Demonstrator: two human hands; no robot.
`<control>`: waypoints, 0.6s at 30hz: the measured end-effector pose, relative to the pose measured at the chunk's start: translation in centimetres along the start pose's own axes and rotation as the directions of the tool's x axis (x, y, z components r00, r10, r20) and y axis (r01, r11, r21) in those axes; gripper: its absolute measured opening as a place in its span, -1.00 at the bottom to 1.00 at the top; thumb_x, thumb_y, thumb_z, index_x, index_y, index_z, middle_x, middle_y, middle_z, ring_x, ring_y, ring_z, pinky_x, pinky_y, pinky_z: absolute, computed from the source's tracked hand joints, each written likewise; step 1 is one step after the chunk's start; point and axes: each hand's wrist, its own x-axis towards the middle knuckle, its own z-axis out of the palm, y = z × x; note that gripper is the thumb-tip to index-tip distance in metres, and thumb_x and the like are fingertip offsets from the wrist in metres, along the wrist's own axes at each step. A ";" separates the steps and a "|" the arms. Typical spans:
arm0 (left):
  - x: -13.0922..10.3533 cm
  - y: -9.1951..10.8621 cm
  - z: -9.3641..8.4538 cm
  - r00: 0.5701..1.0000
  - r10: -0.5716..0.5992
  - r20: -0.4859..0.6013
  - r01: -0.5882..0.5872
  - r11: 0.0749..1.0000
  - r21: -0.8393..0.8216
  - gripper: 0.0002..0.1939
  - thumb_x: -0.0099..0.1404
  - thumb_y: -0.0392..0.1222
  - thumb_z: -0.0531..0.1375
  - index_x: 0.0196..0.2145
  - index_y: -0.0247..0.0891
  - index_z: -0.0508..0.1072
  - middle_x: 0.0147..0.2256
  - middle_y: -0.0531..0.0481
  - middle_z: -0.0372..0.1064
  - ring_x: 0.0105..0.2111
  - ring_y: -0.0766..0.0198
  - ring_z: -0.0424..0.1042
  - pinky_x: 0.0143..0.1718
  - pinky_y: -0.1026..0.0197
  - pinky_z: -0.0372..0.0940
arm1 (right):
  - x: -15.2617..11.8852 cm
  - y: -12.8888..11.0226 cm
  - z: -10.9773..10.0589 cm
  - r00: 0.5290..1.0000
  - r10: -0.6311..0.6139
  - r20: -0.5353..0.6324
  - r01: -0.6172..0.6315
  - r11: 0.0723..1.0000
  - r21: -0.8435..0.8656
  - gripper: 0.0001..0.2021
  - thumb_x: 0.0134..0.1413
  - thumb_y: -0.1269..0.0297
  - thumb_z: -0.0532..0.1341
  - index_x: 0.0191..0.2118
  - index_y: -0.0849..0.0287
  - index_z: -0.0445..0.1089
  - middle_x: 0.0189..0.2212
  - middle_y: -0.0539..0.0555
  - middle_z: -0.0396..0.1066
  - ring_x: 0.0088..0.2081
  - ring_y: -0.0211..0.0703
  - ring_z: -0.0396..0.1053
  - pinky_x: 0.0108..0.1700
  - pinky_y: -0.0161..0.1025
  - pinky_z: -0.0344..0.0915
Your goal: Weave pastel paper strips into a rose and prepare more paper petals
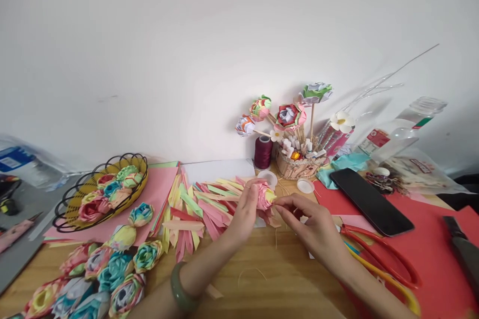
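A pink paper flower (265, 195) with a yellowish part on its right side is held above the wooden table (258, 279). My left hand (245, 212) is closed round the flower's left side. The thumb and forefinger of my right hand (305, 219) are pinched together at its right edge; a thin thread seems to run there, though what sits between the fingertips is too small to make out. Cut paper strips (187, 219) in pink, yellow, green and red lie in a pile to the left of my hands.
Finished paper flowers (116, 271) lie at the left, below a yellow basket (144, 177) of more flowers. Behind my hands stand a maroon thread spool (263, 152) and a decorated pot (299, 167). A black phone (372, 202) and red-handled scissors (385, 254) lie right.
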 end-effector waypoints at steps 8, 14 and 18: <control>-1.0 0.3 0.3 0.994 0.047 0.103 -0.070 0.970 0.234 -0.61 0.28 0.11 -0.10 -0.12 -0.21 0.23 -0.20 -0.06 0.28 -0.11 0.21 0.25 -0.05 0.19 0.16 | -0.3 -0.3 0.2 0.999 0.013 -0.052 -0.015 0.999 -0.044 -0.80 0.08 0.24 0.11 -0.46 0.18 0.40 -0.59 0.00 0.39 -0.55 -0.26 0.27 -0.51 -0.33 0.20; -1.0 0.2 0.3 0.992 0.073 0.105 -0.094 0.972 0.217 -0.64 0.29 0.07 -0.08 -0.08 -0.19 0.17 -0.17 -0.05 0.22 -0.09 0.22 0.22 -0.06 0.21 0.16 | -0.6 0.0 0.5 0.992 -0.043 -0.121 0.029 0.993 -0.116 -0.86 0.06 0.32 0.12 -0.43 0.17 0.40 -0.57 -0.01 0.43 -0.57 -0.29 0.32 -0.52 -0.37 0.25; -1.1 0.1 0.3 0.992 0.079 0.098 -0.098 0.975 0.198 -0.65 0.29 0.04 -0.05 -0.05 -0.18 0.15 -0.14 -0.05 0.21 -0.06 0.22 0.21 -0.02 0.20 0.14 | -0.9 0.4 0.6 0.938 -0.271 -0.218 0.177 0.911 -0.373 -0.89 0.04 0.39 0.11 -0.38 0.18 0.39 -0.58 -0.01 0.42 -0.58 -0.30 0.33 -0.51 -0.37 0.25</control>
